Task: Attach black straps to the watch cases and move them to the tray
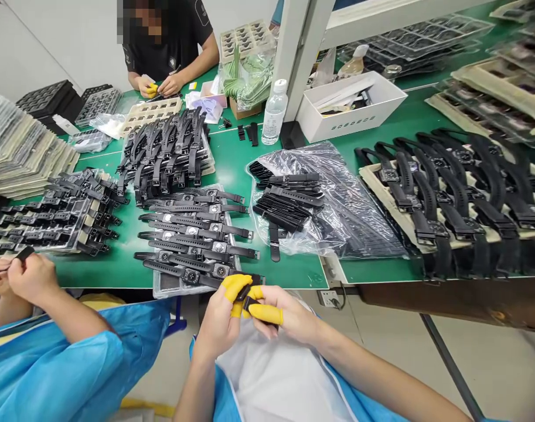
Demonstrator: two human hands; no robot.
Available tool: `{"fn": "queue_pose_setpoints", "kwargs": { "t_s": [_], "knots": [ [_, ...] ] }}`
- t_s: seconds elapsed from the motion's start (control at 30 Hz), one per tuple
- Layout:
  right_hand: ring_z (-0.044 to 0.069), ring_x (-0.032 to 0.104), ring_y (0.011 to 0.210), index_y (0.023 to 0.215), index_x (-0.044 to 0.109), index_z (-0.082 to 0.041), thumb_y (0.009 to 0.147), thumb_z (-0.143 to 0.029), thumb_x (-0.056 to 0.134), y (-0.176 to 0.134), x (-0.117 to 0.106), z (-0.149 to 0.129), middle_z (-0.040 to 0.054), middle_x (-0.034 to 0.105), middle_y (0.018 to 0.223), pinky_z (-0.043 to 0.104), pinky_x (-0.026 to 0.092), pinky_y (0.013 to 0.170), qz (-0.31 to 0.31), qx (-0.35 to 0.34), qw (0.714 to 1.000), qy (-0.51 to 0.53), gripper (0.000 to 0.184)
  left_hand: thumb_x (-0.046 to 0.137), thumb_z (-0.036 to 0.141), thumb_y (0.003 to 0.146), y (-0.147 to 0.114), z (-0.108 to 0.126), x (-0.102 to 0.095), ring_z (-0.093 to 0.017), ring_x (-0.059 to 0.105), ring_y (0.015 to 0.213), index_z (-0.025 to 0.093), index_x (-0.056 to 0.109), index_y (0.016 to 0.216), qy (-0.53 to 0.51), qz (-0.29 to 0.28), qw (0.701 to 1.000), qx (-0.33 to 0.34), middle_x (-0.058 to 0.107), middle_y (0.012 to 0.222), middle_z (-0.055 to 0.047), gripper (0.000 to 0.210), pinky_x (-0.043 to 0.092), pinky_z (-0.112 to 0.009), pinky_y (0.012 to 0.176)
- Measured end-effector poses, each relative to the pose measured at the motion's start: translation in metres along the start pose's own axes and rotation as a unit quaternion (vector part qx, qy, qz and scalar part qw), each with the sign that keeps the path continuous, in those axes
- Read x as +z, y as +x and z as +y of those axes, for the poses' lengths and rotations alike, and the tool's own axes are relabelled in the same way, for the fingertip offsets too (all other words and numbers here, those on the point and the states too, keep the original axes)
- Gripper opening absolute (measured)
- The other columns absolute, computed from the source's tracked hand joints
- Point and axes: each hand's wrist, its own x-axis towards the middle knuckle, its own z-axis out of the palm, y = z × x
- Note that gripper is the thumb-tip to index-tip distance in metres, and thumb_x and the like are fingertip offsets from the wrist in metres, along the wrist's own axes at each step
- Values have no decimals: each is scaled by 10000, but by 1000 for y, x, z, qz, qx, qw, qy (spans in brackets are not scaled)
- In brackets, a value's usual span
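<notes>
My left hand (pixel 223 319), with yellow finger cots, pinches a small black smartwatch (pixel 242 292) in front of my lap. Close against it, my right hand (pixel 289 310), also in yellow finger cots, grips a black watch strap (pixel 248 303). Fingers cover most of both pieces, so I cannot tell whether they are joined. Just beyond my hands, a clear tray (pixel 162 288) bears rows of smartwatches with black straps (pixel 192 252). To its right, loose black straps (pixel 289 202) lie heaped on a clear plastic bag (pixel 350 217).
A water bottle (pixel 275 114) and white box (pixel 350 108) stand behind the bag. More strapped watches fill a right-hand tray (pixel 456 187) and left-hand stacks (pixel 162 152). One co-worker's hands (pixel 32 275) are at left; another person (pixel 170 53) sits opposite.
</notes>
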Motion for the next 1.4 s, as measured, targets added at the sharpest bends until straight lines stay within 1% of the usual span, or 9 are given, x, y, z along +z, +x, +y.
{"fn": "queue_pose_setpoints", "kwargs": {
  "t_s": [0.13, 0.4, 0.57, 0.83, 1.03, 1.13, 1.2, 1.3, 1.4],
  "knots": [
    [81, 357, 354, 852, 579, -189, 863, -600, 715, -1, -2, 2, -52, 591, 486, 229, 242, 391, 3, 22, 999, 24, 433, 420, 50, 952, -1, -4, 0, -240, 638, 1253, 214, 494, 1472, 3, -17, 1000, 21, 654, 1321, -135, 551, 566, -404, 1037],
    [82, 323, 352, 936, 557, -205, 860, -544, 731, -1, 2, 11, -71, 564, 477, 219, 233, 389, 71, -6, 993, 95, 389, 401, 98, 1018, -3, -4, 7, -238, 612, 1255, 221, 446, 1498, 44, 8, 999, 20, 613, 1307, -141, 498, 558, -419, 1038],
    [77, 286, 344, 1008, 440, -258, 880, -518, 743, -3, 9, 12, -133, 504, 455, 194, 236, 385, 144, -57, 984, 90, 419, 387, 185, 1063, -1, 8, 0, -256, 565, 1300, 197, 405, 1544, 16, -37, 999, -2, 548, 1365, -169, 482, 526, -431, 1074],
    [77, 296, 359, 1000, 408, -261, 883, -581, 728, -3, 14, 11, -144, 476, 455, 197, 219, 401, 155, -77, 984, 43, 468, 457, 203, 1029, 2, 13, -5, -272, 572, 1178, 172, 491, 1457, 119, -54, 991, -12, 588, 1236, -153, 431, 546, -438, 1006],
    [75, 318, 381, 994, 412, -258, 912, -585, 709, -5, 13, 11, -134, 498, 486, 201, 248, 416, 126, -97, 987, 29, 449, 394, 192, 1053, 0, 12, -11, -253, 595, 1188, 194, 480, 1483, 1, -88, 996, -11, 609, 1280, -148, 438, 536, -412, 1023],
    [76, 334, 397, 1015, 420, -253, 934, -578, 693, -5, 11, 12, -128, 513, 506, 205, 265, 434, 114, -110, 987, 37, 432, 433, 207, 1057, -5, 9, -10, -257, 604, 1241, 211, 436, 1527, -30, -48, 998, -27, 605, 1348, -154, 471, 529, -414, 1043],
    [86, 375, 423, 1067, 437, -245, 934, -603, 681, -3, 10, 15, -109, 547, 550, 213, 284, 449, 104, -108, 988, 42, 453, 528, 216, 1034, -9, 6, -7, -236, 652, 1161, 226, 464, 1504, -31, 1, 999, -44, 645, 1301, -137, 474, 563, -367, 966],
    [94, 384, 459, 1057, 478, -232, 925, -666, 648, 0, 12, 19, -103, 496, 575, 228, 311, 470, 81, -85, 991, 58, 485, 669, 229, 975, -12, 3, 0, -190, 690, 999, 248, 660, 1254, -46, 93, 994, -40, 700, 1112, -68, 280, 582, -302, 865],
    [78, 264, 453, 918, 468, -243, 910, -707, 623, 2, 14, 17, -125, 361, 577, 229, 274, 445, 27, -15, 996, 86, 490, 759, 302, 922, -11, 6, 5, -206, 710, 991, 221, 729, 1007, -115, 186, 974, -57, 712, 1106, -68, 121, 608, -322, 847]
  ]
}}
